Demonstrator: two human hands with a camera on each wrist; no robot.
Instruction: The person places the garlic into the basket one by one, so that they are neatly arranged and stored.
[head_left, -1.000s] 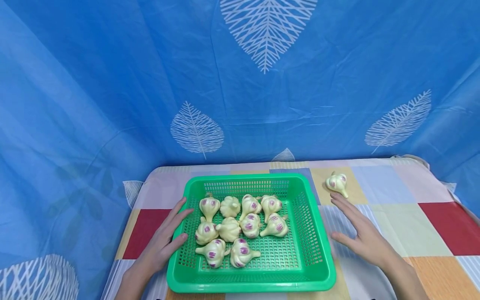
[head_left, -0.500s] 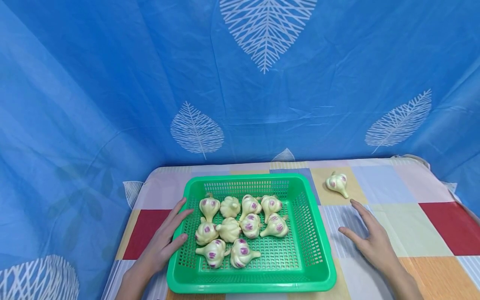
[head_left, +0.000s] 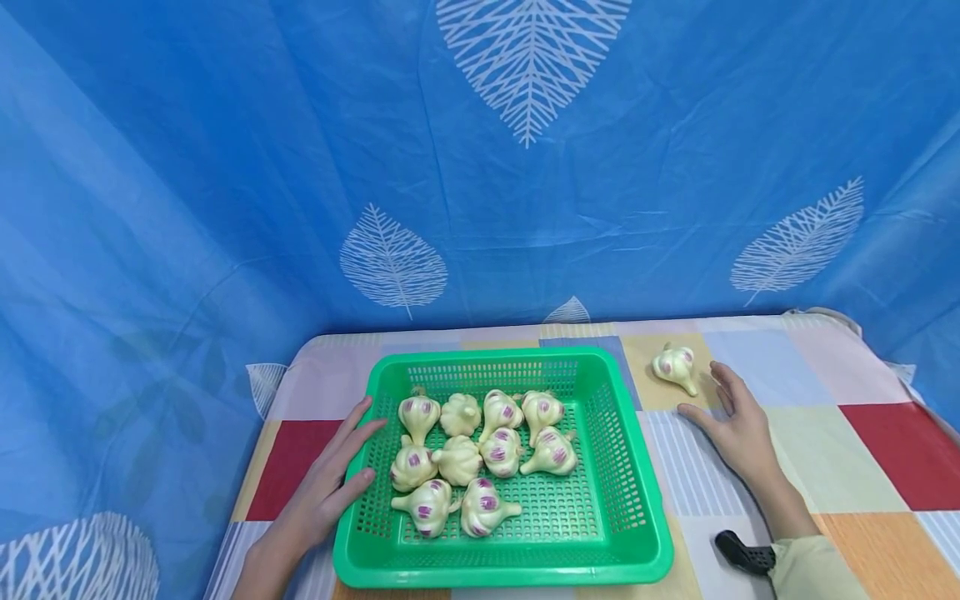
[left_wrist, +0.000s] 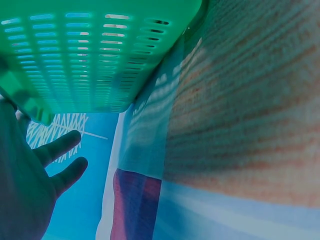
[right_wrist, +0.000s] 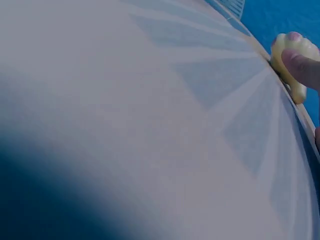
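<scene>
A green plastic basket (head_left: 502,575) stands on the table with several garlic bulbs (head_left: 457,460) inside, bunched toward its left and middle. At its left side my left hand (head_left: 318,492) rests with fingers spread along the rim; the left wrist view shows the basket's slotted wall (left_wrist: 80,55) above those fingers. One more garlic bulb (head_left: 674,367) lies alone on the cloth, right of the basket's far corner. My right hand (head_left: 742,433) is just to the right of and nearer than this bulb, thumb and fingers apart, holding nothing. In the right wrist view, the thumb (right_wrist: 302,67) overlaps the bulb.
A patchwork tablecloth (head_left: 825,467) covers the table. Behind and to the left hangs a blue curtain (head_left: 480,208) with white leaf prints. A black strap piece (head_left: 742,553) shows at my right sleeve (head_left: 813,571).
My right hand has moved right and then forward, from beside the basket to the right of the lone garlic bulb. The left hand, basket and bulbs stay as they were.
</scene>
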